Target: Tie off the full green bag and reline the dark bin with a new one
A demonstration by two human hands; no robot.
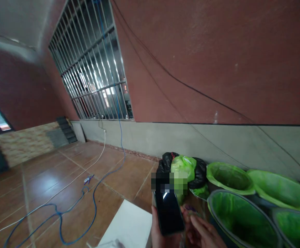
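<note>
A black smartphone (168, 212) with a dark, glossy screen lies in my left hand (158, 230). My fingers and thumb wrap its lower edges, and the screen faces up. To the right of the phone, close to its edge, my right hand (204, 230) is closed with thumb and fingers drawn together. A small purplish bit shows at its fingertips, too blurred to name. A white flat panel (127, 224) lies to the left of my left hand. A pixelated patch covers the area just above the phone's top end.
Several green-lined bins (242, 215) stand at the right. Black bags (200, 172) and a green bag (183, 167) lean against the wall. A blue hose (94, 203) and a white cable (69, 182) trail over the tiled floor, near a small clamp-like tool (88, 179). A barred window (95, 69) is behind.
</note>
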